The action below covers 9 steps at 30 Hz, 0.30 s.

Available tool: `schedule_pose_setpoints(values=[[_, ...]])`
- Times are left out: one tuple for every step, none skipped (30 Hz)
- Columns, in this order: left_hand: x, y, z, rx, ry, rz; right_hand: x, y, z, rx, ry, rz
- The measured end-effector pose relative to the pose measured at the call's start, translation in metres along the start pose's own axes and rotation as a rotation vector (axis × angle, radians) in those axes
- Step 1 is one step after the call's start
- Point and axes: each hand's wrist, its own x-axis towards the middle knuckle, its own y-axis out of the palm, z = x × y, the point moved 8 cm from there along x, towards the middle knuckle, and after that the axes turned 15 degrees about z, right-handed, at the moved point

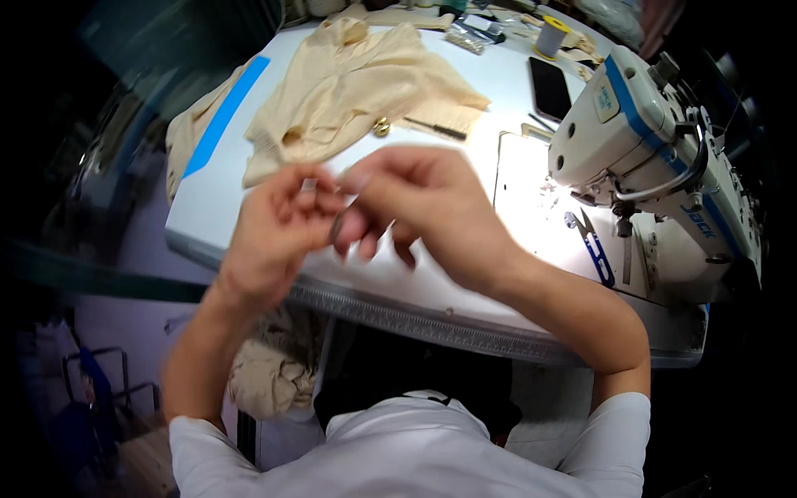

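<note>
Above the table's front half, my left hand (278,224) and my right hand (432,195) meet with their fingertips together. Both are closed in a pinch, and motion blurs the fingers. A small dark sliver (336,227) shows at the left fingertips; its kind is too blurred to tell. Beyond my hands, a small gold-coloured round metal piece (381,127) lies on the white tabletop. Next to it a slim dark pointed tool (436,128) rests partly on crumpled cream fabric (349,79).
A white and blue sewing machine (643,133) stands at the right, with blue-handled thread snips (599,257) by its needle area. Behind are a black phone (550,87) and a thread spool (550,38). A ruler strip (398,319) runs along the table's front edge. More cream fabric (270,373) lies below.
</note>
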Motion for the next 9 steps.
schedule_pose_setpoints(values=[[-0.027,0.018,0.01,-0.169,0.002,0.043,0.0,0.025,-0.008,-0.045,0.076,0.079],[-0.059,0.021,0.032,-0.196,-0.037,-0.055,0.005,0.045,-0.033,-0.058,0.123,0.132],[-0.086,0.032,0.046,-0.235,-0.063,-0.233,0.008,0.061,-0.039,-0.279,0.101,0.166],[-0.104,0.045,0.059,-0.394,0.011,-0.402,0.011,0.081,-0.046,-0.582,0.065,0.229],[-0.147,0.043,0.112,-0.642,-0.07,-0.653,0.012,0.105,-0.065,-0.728,0.181,0.406],[-0.175,0.044,0.156,-0.805,-0.003,-0.584,0.007,0.124,-0.073,-0.976,0.268,0.501],[-0.184,0.056,0.191,-0.995,0.035,-0.619,0.004,0.144,-0.09,-1.138,0.184,0.567],[-0.178,0.075,0.222,-1.206,-0.048,-0.587,0.001,0.157,-0.113,-1.31,0.1,0.614],[-0.217,0.107,0.24,-1.237,-0.114,-0.56,0.003,0.155,-0.16,-1.355,0.1,0.773]])
